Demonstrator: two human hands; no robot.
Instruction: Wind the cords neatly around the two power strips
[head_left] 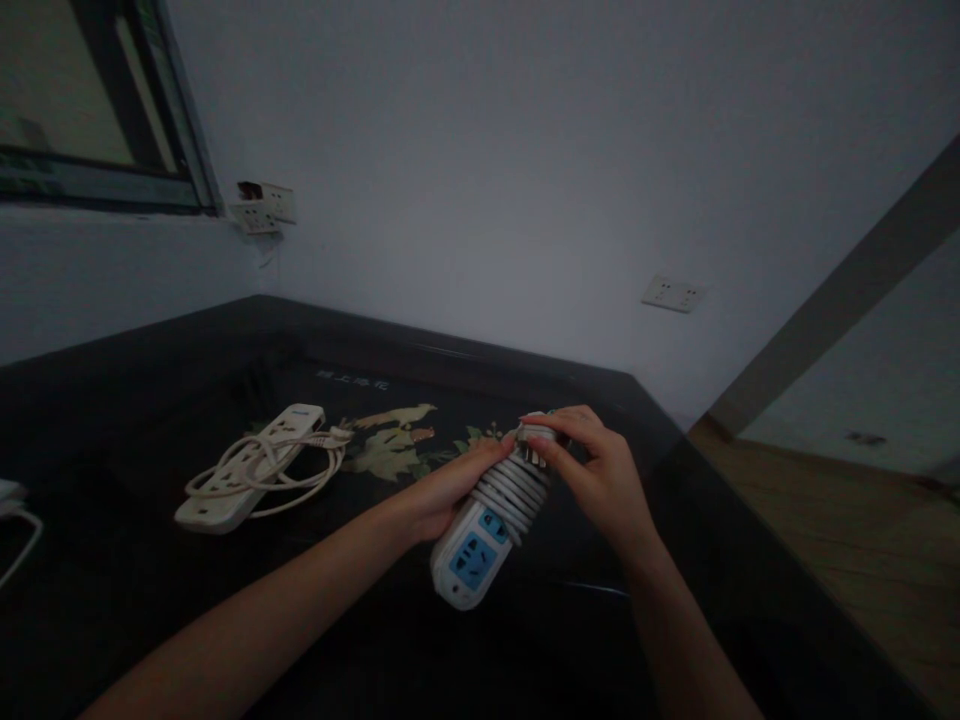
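Observation:
Held over the dark table is a white power strip with blue sockets, tilted so its near end points down and left. Its white cord is wound in several turns around the strip's middle and far part. My left hand grips the strip from the left side, thumb on top near the plug; its other fingers are hidden underneath. With thumb and fingers, my right hand pinches the cord's plug at the far end, and the plug's metal prongs face toward me.
On the table to the left lies another white power strip with its cord looped loosely over it. Part of a white device with a cord shows at the left edge. Wall sockets sit on the wall behind; wooden floor lies at right.

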